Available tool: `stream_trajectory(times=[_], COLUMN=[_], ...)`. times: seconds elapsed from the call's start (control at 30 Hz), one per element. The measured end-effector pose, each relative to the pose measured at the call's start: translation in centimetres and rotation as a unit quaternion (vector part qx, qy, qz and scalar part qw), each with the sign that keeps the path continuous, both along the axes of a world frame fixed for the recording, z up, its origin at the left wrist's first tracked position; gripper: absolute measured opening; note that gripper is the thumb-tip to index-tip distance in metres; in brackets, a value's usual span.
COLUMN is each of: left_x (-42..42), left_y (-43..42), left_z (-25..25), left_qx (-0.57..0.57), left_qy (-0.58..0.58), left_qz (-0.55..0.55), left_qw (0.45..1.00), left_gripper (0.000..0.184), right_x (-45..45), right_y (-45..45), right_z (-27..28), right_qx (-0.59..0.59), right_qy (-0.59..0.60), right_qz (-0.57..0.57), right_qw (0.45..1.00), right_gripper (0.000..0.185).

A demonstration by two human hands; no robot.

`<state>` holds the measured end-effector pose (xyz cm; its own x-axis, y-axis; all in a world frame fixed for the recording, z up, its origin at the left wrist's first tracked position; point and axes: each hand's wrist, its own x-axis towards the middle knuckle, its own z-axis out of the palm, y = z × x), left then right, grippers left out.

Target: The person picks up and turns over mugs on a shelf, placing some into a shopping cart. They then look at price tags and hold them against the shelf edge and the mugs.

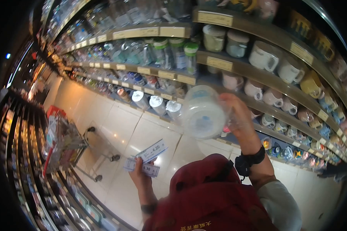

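My left hand (140, 175) is closed on two printed price labels (154, 151), fanned apart; one reads 4.20 and the other 5.30. Raised in front of the shelves, my right hand (232, 109) grips a clear, round jar (203, 120) by its side. The jar seems wrapped in clear plastic and is tilted, its pale round end toward me. Part of the right hand's grip is hidden behind the wrap. Just beyond the jar stand silver-topped containers (157, 103) on the low shelf.
Mugs (263, 56) fill the shelves at right, with price labels along the shelf edges. Green-lidded jars (190, 57) stand to their left. A loaded shopping cart (67, 144) is on the tiled floor (123, 123) at left, near another shelf row with stacked goods.
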<state>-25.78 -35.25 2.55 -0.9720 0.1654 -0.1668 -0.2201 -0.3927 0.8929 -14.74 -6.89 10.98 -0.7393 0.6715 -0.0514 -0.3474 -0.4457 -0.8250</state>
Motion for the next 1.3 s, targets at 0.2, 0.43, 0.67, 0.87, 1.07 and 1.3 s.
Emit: stream_trajectory(times=[0.2,0.43,0.67,0.87,1.07,1.3], left_x=[-0.6,-0.5,-0.5,-0.5,-0.4,-0.3], left_y=[0.6,1.4,1.6,1.6,1.7,1.8], left_z=[2.1,3.1,3.6,3.6,3.8,3.3], left_qx=[0.033,0.040,0.040,0.038,0.028,0.039], left_qy=[0.026,0.008,0.020,0.018,0.011,0.017], left_qz=[0.015,0.014,-0.005,-0.005,0.004,0.001], left_qw=[0.999,0.999,0.999,0.999,1.000,0.999], left_gripper=[0.019,0.014,0.016,0.016,0.014,0.012], right_x=[0.3,0.6,0.6,0.3,0.3,0.0], right_y=[0.4,1.2,1.4,1.4,2.1,0.5], right_z=[-1.3,-2.5,-3.0,-3.3,-4.2,-2.3], right_qx=[-0.010,-0.036,-0.048,-0.063,-0.038,-0.036], right_qy=[-0.009,0.000,-0.002,-0.011,-0.002,-0.045], right_qz=[-0.016,-0.020,-0.016,-0.021,0.012,-0.022], right_qw=[1.000,0.999,0.999,0.998,0.999,0.998], right_gripper=[0.022,0.022,0.021,0.022,0.021,0.020])
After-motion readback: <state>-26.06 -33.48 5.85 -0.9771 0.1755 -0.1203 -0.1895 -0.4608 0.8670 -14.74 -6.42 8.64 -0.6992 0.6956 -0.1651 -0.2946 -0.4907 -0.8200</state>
